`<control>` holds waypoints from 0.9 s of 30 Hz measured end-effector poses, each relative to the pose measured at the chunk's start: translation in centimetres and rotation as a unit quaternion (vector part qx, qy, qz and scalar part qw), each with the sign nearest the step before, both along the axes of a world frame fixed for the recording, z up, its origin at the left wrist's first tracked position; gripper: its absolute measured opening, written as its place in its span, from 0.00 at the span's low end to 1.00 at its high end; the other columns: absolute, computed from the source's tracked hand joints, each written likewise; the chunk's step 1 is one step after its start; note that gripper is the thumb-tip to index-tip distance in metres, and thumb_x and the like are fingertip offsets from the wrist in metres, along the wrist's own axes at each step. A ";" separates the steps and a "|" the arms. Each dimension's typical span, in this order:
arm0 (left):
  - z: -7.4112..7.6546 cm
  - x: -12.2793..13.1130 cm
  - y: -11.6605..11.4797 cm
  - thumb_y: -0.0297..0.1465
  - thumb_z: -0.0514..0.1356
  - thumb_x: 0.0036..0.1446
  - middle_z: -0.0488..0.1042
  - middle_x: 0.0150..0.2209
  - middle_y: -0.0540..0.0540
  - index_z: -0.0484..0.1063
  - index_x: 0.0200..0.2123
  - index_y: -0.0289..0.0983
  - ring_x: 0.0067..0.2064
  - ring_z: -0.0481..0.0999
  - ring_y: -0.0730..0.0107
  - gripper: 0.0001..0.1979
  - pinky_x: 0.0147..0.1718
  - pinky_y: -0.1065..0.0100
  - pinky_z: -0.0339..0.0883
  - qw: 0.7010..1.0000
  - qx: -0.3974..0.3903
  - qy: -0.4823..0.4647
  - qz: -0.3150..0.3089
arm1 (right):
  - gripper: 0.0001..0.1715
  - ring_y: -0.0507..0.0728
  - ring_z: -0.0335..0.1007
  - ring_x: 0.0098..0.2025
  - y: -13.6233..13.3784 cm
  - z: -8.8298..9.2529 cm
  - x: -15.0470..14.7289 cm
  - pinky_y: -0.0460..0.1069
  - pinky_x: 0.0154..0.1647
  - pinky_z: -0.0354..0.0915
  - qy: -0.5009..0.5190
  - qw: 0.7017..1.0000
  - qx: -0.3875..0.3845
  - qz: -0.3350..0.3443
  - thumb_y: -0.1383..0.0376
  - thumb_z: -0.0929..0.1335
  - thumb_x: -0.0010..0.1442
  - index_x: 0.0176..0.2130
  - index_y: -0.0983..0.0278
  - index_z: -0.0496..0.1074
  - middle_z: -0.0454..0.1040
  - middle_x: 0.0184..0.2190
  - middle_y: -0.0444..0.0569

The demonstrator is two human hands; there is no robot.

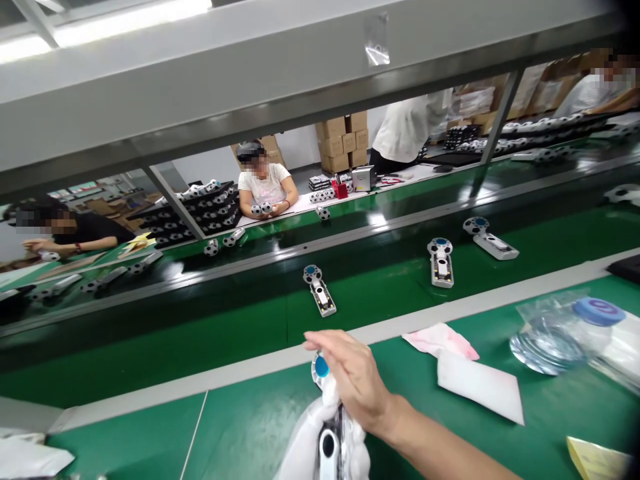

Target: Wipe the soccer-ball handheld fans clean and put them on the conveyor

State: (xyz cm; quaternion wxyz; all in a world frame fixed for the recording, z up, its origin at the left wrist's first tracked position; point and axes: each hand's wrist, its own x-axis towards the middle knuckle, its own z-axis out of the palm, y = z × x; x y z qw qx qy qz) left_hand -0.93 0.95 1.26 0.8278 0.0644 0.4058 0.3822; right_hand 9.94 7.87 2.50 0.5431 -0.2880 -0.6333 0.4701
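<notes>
The person's right hand (355,380) reaches in from the lower right, its fingers (320,341) straight and close together, lying across the top of a white handheld device (327,450) with a blue-centred round head (321,366). Whether the hand is closed on the device, I cannot tell. A crumpled white cloth (325,433) wraps the device's neck and body, just under the palm and touching the device. The left hand is out of view.

On the green conveyor belt (240,433) to the right lie a pink-stained white cloth (440,339), a white paper sheet (480,388) touching it, and a clear plastic bag (550,343) holding a blue-capped part. Three similar devices (441,262) sit on the belt beyond a grey rail (380,331), and a co-worker (265,183) across the line handles another.
</notes>
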 end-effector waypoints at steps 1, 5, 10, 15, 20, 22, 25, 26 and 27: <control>-0.2 -0.1 0.0 0.40 0.53 0.58 0.70 0.33 0.48 0.67 0.40 0.33 0.30 0.70 0.74 0.16 0.27 0.68 0.67 1.000 -0.005 -0.005 -0.005 | 0.19 0.57 0.66 0.46 0.0 0.2 0.2 0.55 0.49 0.59 -0.055 0.997 0.059 0.010 0.65 0.59 0.61 0.50 0.58 0.69 0.74 0.43 0.50; -0.8 0.3 -0.1 0.37 0.54 0.57 0.68 0.24 0.50 0.68 0.34 0.32 0.23 0.67 0.77 0.12 0.20 0.74 0.60 0.999 -0.028 -0.027 -0.005 | 0.18 0.57 0.70 0.40 1.9 0.5 0.9 0.56 0.44 0.62 -0.092 0.986 -0.063 0.125 0.64 0.59 0.60 0.48 0.61 0.70 0.77 0.36 0.50; -0.8 0.1 0.4 0.34 0.58 0.51 0.65 0.20 0.49 0.69 0.30 0.27 0.19 0.64 0.80 0.12 0.16 0.79 0.51 0.993 0.004 -0.113 -0.029 | 0.20 0.58 0.74 0.29 3.5 -1.1 0.5 0.54 0.31 0.67 0.174 0.864 -0.411 0.234 0.62 0.67 0.52 0.44 0.69 0.69 0.76 0.29 0.54; -1.0 -1.0 0.7 0.39 0.53 0.55 0.61 0.20 0.55 0.68 0.34 0.32 0.10 0.49 0.85 0.14 0.09 0.76 0.39 0.975 0.009 -0.213 -0.069 | 0.17 0.54 0.72 0.26 2.9 -4.6 -0.4 0.48 0.28 0.67 0.248 0.837 -0.482 0.070 0.68 0.67 0.46 0.39 0.70 0.68 0.75 0.25 0.50; -0.9 -1.3 0.4 0.37 0.53 0.55 0.65 0.23 0.52 0.66 0.34 0.34 0.13 0.59 0.81 0.11 0.09 0.76 0.43 0.972 0.000 -0.230 -0.045 | 0.15 0.46 0.63 0.16 3.0 -5.4 1.6 0.39 0.12 0.52 0.225 0.854 -0.469 -0.001 0.68 0.66 0.49 0.40 0.67 0.67 0.73 0.23 0.45; -0.7 -1.2 0.2 0.36 0.53 0.55 0.67 0.23 0.51 0.66 0.33 0.34 0.14 0.62 0.80 0.11 0.10 0.76 0.43 0.976 -0.006 -0.212 -0.040 | 0.14 0.44 0.59 0.14 2.8 -4.4 2.7 0.38 0.09 0.46 0.205 0.864 -0.459 0.006 0.66 0.67 0.50 0.40 0.67 0.68 0.74 0.25 0.47; -0.6 -0.9 0.0 0.36 0.54 0.55 0.69 0.23 0.50 0.66 0.32 0.33 0.14 0.64 0.78 0.11 0.11 0.76 0.44 0.988 -0.006 -0.154 -0.027 | 0.16 0.44 0.59 0.12 1.7 -2.2 4.0 0.38 0.07 0.43 0.130 0.894 -0.427 0.039 0.61 0.69 0.51 0.40 0.66 0.71 0.75 0.29 0.49; -0.6 -0.7 -0.1 0.36 0.55 0.55 0.69 0.23 0.50 0.66 0.32 0.33 0.15 0.65 0.77 0.11 0.12 0.75 0.45 0.991 -0.008 -0.130 -0.026 | 0.18 0.44 0.59 0.13 1.3 -1.5 4.3 0.38 0.07 0.43 0.088 0.907 -0.408 0.058 0.60 0.69 0.51 0.41 0.65 0.71 0.75 0.28 0.48; -0.6 -0.6 -0.2 0.36 0.55 0.55 0.70 0.23 0.50 0.66 0.33 0.33 0.15 0.67 0.76 0.11 0.12 0.75 0.46 0.994 -0.015 -0.108 -0.021 | 0.19 0.45 0.59 0.13 0.9 -0.8 4.5 0.38 0.07 0.44 0.045 0.918 -0.386 0.080 0.60 0.69 0.51 0.43 0.64 0.71 0.75 0.26 0.47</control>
